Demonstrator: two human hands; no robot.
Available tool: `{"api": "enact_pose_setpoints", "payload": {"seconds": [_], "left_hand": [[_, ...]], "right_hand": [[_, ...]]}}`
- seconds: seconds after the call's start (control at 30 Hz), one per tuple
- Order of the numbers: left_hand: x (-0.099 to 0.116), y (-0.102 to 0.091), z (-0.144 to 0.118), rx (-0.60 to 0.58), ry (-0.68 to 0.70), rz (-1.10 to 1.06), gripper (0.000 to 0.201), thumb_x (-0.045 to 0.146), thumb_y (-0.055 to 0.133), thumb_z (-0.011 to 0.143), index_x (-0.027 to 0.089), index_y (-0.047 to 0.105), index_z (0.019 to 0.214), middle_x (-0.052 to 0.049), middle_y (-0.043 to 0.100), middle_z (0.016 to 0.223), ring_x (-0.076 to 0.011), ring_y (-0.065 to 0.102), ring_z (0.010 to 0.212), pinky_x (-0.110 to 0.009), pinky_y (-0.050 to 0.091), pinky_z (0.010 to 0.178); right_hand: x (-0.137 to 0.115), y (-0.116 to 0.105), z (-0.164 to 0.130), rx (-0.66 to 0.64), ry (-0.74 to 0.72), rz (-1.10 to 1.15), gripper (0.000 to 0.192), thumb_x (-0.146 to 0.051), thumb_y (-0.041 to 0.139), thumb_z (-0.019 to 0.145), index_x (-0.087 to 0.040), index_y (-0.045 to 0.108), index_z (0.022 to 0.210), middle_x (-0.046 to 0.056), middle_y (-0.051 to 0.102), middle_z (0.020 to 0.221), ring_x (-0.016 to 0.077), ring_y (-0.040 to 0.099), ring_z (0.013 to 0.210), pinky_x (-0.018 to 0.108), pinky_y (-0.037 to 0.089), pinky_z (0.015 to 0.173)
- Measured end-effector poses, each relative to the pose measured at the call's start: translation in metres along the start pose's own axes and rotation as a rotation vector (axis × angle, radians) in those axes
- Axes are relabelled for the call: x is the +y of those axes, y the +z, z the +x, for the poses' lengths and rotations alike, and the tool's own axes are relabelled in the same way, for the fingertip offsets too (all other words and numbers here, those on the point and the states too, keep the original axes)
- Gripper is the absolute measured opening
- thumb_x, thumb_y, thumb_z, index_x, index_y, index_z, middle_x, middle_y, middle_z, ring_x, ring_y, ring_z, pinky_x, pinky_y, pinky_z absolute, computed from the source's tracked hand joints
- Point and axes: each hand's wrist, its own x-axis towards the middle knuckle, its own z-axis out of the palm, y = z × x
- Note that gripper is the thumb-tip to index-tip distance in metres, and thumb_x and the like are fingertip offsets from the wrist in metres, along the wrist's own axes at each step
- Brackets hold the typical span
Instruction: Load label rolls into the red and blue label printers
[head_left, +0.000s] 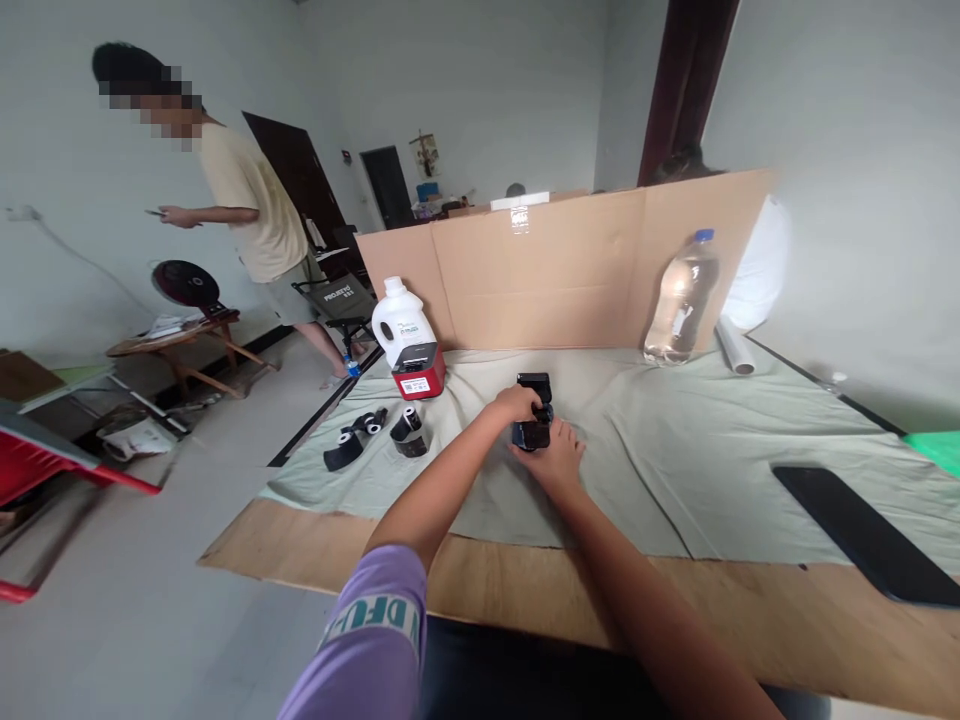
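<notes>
A small black device (533, 434) with a raised flap at its far end sits on the cloth in front of me, both hands on it. My left hand (516, 404) reaches over from the left, its fingers curled at the middle of the device and partly hidden. From the near right, my right hand (556, 456) grips the lower part, thumb to the left and fingers along the right side. Left of them lie a dark strip with a white-cored roll (409, 434) and another set of black strips with small rolls (352, 440).
A red-and-black box (420, 371) stands before a white jug (403, 318). A cardboard panel (540, 285) closes off the back, with a large clear bottle (681, 300) and a white roll (735, 346) at right. A black slab (862, 530) lies near right. One person (247, 200) stands left.
</notes>
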Motion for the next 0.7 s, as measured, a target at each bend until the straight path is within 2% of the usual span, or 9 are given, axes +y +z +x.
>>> {"api": "enact_pose_setpoints", "payload": {"seconds": [0.1, 0.23, 0.3, 0.33, 0.43, 0.5, 0.6, 0.7], "left_hand": [[0.008, -0.004, 0.010, -0.061, -0.025, 0.052, 0.034, 0.020, 0.080, 0.063, 0.025, 0.081, 0.097, -0.009, 0.078, 0.104, -0.0288, 0.071, 0.098, -0.033, 0.054, 0.083], [0.016, -0.013, 0.006, -0.046, -0.005, 0.097, 0.031, 0.019, 0.080, 0.059, 0.023, 0.080, 0.089, -0.009, 0.076, 0.104, -0.0317, 0.068, 0.105, -0.034, 0.052, 0.086], [0.012, -0.019, -0.005, 0.027, 0.015, 0.093, 0.029, 0.022, 0.079, 0.061, 0.024, 0.079, 0.091, -0.008, 0.076, 0.104, -0.0303, 0.067, 0.106, -0.034, 0.051, 0.088], [0.006, -0.021, -0.013, 0.105, 0.034, 0.057, 0.028, 0.024, 0.077, 0.064, 0.024, 0.078, 0.092, -0.006, 0.075, 0.104, -0.0285, 0.067, 0.104, -0.033, 0.050, 0.087], [-0.025, -0.020, -0.042, 0.457, 0.043, -0.236, 0.024, 0.031, 0.075, 0.070, 0.021, 0.075, 0.092, -0.003, 0.075, 0.100, -0.0218, 0.068, 0.094, -0.028, 0.050, 0.082], [-0.055, -0.016, -0.063, 0.642, -0.119, -0.499, 0.024, 0.035, 0.075, 0.073, 0.019, 0.073, 0.091, -0.002, 0.075, 0.094, -0.0185, 0.067, 0.084, -0.026, 0.050, 0.076], [-0.101, -0.010, -0.090, 0.771, -0.426, -0.661, 0.023, 0.035, 0.073, 0.075, 0.018, 0.072, 0.090, -0.003, 0.075, 0.086, -0.0176, 0.068, 0.079, -0.025, 0.049, 0.072], [-0.129, -0.004, -0.104, 0.793, -0.584, -0.569, 0.026, 0.033, 0.076, 0.071, 0.017, 0.072, 0.092, -0.006, 0.075, 0.088, -0.0234, 0.069, 0.086, -0.029, 0.048, 0.076]], "right_hand": [[0.000, -0.002, 0.000, -0.020, 0.004, 0.004, 0.084, -0.063, 0.072, 0.071, -0.011, 0.046, 0.132, 0.020, 0.059, 0.121, 0.0380, 0.050, 0.117, 0.043, 0.031, 0.093], [0.002, -0.005, -0.002, -0.043, -0.023, 0.021, 0.088, -0.063, 0.074, 0.069, -0.011, 0.044, 0.135, 0.021, 0.059, 0.122, 0.0383, 0.051, 0.115, 0.045, 0.031, 0.094], [0.004, -0.006, -0.003, -0.035, -0.035, 0.024, 0.090, -0.063, 0.074, 0.069, -0.011, 0.044, 0.136, 0.021, 0.059, 0.121, 0.0386, 0.051, 0.115, 0.046, 0.031, 0.095], [0.004, -0.007, -0.003, -0.031, -0.045, 0.025, 0.090, -0.064, 0.073, 0.070, -0.010, 0.044, 0.136, 0.021, 0.059, 0.121, 0.0388, 0.051, 0.115, 0.047, 0.031, 0.095], [0.002, -0.006, -0.003, -0.035, -0.055, 0.015, 0.086, -0.063, 0.071, 0.073, -0.010, 0.044, 0.135, 0.023, 0.058, 0.123, 0.0402, 0.050, 0.118, 0.048, 0.031, 0.096], [0.000, -0.006, -0.002, -0.044, -0.030, 0.008, 0.086, -0.061, 0.072, 0.073, -0.009, 0.044, 0.136, 0.024, 0.057, 0.123, 0.0413, 0.050, 0.118, 0.049, 0.031, 0.096], [-0.004, -0.004, 0.000, -0.046, 0.000, 0.013, 0.092, -0.059, 0.074, 0.071, -0.005, 0.040, 0.137, 0.025, 0.056, 0.123, 0.0415, 0.049, 0.118, 0.049, 0.031, 0.096], [-0.005, -0.002, 0.001, -0.040, -0.001, 0.002, 0.094, -0.059, 0.074, 0.071, -0.004, 0.039, 0.138, 0.025, 0.056, 0.124, 0.0405, 0.049, 0.118, 0.049, 0.030, 0.097]]}}
